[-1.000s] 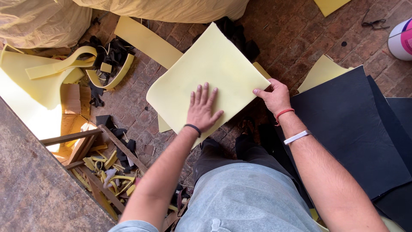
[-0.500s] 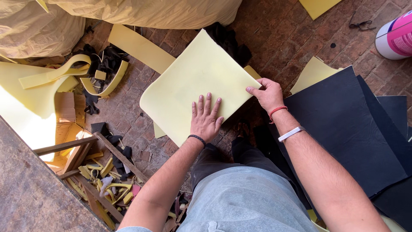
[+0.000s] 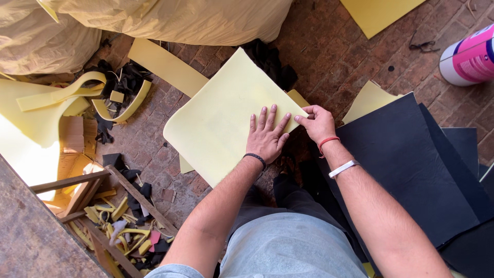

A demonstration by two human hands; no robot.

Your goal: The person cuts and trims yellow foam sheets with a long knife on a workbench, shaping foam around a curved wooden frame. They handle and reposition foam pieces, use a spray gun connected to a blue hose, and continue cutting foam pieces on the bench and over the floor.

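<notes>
A large pale yellow foam sheet (image 3: 221,118) lies tilted over the brick floor in front of my knees. My left hand (image 3: 266,135) rests flat on its near right part, fingers spread, a dark band on the wrist. My right hand (image 3: 319,122) pinches the sheet's right corner between thumb and fingers; that wrist wears a red thread and a white band. More yellow sheets show under the top one at its right edge.
Black sheets (image 3: 411,164) are stacked at the right. A pink and white can (image 3: 471,56) lies at the far right. Yellow foam strips and black scraps (image 3: 103,98) litter the left, by a wooden frame (image 3: 103,206) full of offcuts. Tan sacks (image 3: 170,18) lie beyond.
The sheet and both hands have shifted in view as my head moved. My right hand has closed its pinch on the sheet's right corner, closer to my left hand.
</notes>
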